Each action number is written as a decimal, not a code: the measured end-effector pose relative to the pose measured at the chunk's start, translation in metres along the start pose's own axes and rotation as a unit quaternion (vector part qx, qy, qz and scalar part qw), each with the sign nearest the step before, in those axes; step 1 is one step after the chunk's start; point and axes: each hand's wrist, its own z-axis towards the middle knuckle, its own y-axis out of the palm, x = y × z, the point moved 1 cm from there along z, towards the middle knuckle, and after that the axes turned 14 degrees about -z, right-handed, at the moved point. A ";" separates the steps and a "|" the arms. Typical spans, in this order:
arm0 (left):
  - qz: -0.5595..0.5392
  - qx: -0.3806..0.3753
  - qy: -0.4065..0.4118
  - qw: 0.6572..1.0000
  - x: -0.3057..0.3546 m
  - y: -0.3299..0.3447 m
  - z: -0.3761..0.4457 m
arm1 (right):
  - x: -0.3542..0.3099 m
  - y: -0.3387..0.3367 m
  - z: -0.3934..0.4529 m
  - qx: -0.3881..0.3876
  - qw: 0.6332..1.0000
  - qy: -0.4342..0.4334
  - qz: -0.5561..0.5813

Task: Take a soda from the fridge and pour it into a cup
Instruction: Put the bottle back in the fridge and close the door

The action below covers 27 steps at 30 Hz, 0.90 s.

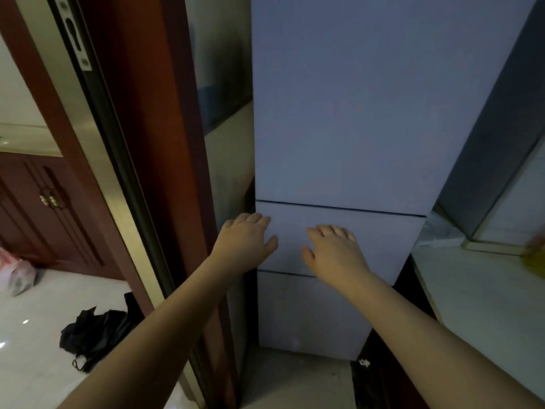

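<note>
A tall pale grey-blue fridge (354,113) stands straight ahead with all its doors closed: a large upper door, a narrow middle drawer and a lower drawer. My left hand (246,239) rests at the left edge of the middle drawer, fingers spread and reaching toward the side seam. My right hand (334,250) lies flat on the front of the same drawer, fingers apart, holding nothing. No soda or cup is visible.
A dark red wooden door frame (153,143) rises just left of the fridge. A white counter (486,290) sits to the right with something yellow at its edge. On the pale floor lie a black umbrella (94,332) and a plastic bag (14,273).
</note>
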 end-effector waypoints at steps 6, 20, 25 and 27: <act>-0.001 0.017 -0.015 1.000 -0.003 -0.001 0.061 | 0.024 -0.003 0.075 0.036 0.999 -0.023 -0.004; -0.109 0.085 -0.135 0.981 -0.042 0.002 0.191 | 0.047 -0.007 0.238 0.165 0.978 -0.119 -0.036; -0.221 0.216 -0.131 0.942 -0.046 0.010 0.209 | 0.041 0.000 0.269 0.212 0.965 -0.143 -0.060; -0.275 0.239 -0.164 0.917 -0.049 0.016 0.217 | 0.041 0.007 0.279 0.227 0.962 -0.143 -0.057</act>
